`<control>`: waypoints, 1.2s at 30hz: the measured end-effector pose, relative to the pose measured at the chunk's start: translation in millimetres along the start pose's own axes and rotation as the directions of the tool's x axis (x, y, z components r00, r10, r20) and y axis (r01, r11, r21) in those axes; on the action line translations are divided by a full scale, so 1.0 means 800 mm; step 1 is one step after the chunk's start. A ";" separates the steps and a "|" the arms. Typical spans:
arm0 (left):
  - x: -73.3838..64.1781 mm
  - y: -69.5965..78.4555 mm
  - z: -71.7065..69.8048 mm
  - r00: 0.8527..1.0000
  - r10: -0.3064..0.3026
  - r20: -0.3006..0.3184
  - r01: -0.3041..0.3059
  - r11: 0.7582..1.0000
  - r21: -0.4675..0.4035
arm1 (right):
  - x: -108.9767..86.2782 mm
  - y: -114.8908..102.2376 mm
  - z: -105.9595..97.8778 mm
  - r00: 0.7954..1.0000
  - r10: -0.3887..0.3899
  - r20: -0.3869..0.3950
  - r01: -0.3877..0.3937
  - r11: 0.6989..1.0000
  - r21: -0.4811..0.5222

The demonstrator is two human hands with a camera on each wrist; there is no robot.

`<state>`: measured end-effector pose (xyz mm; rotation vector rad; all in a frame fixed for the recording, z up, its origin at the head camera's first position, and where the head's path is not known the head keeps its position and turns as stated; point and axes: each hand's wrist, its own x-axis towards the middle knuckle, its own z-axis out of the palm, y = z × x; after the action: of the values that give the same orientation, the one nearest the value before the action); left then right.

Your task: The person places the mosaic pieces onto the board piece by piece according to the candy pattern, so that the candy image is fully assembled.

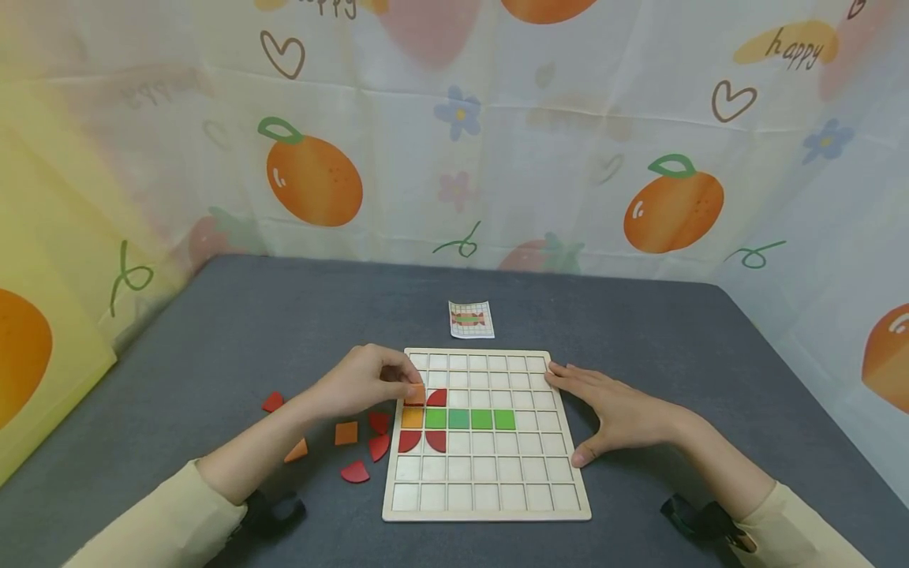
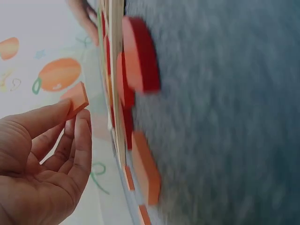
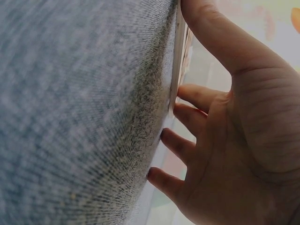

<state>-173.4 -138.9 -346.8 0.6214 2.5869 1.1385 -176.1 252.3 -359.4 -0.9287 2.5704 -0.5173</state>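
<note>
Through the head view I see the left hand (image 1: 372, 372) pinching an orange tile (image 1: 415, 394) at the ten o'clock side of the board (image 1: 487, 516), while the right hand (image 1: 618, 406) lies spread along the three o'clock edge, I'd judge to steady it. A printed card (image 1: 472, 319) sits at twelve o'clock, presumably for easy reading; loose red pieces (image 1: 355, 472) and an orange square (image 1: 346, 433) lie towards nine o'clock, handy for the left. In the left wrist view I find thumb and fingertips narrow on the tile, one corner jutting free towards one o'clock, which likely suits small cells. In the right wrist view I see fingers fanned wide, grasping nothing, some at the board's rim
</note>
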 end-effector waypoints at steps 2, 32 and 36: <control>0.002 0.003 0.007 1.000 0.018 0.012 -0.018 1.000 -0.004 | 0.000 0.000 0.000 1.000 0.000 0.001 0.000 1.000 -0.001; 0.011 0.042 0.065 0.965 0.209 0.159 -0.213 0.977 0.011 | -0.001 -0.002 -0.001 1.000 0.006 0.004 -0.006 1.000 0.009; 0.011 0.039 0.066 0.962 0.212 0.170 -0.217 0.976 0.012 | -0.001 -0.002 -0.001 1.000 0.004 0.005 -0.004 1.000 0.014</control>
<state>-151.6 -82.0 -358.9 0.9812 2.4431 1.0584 -175.3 251.9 -357.8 -0.9181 2.5608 -0.5312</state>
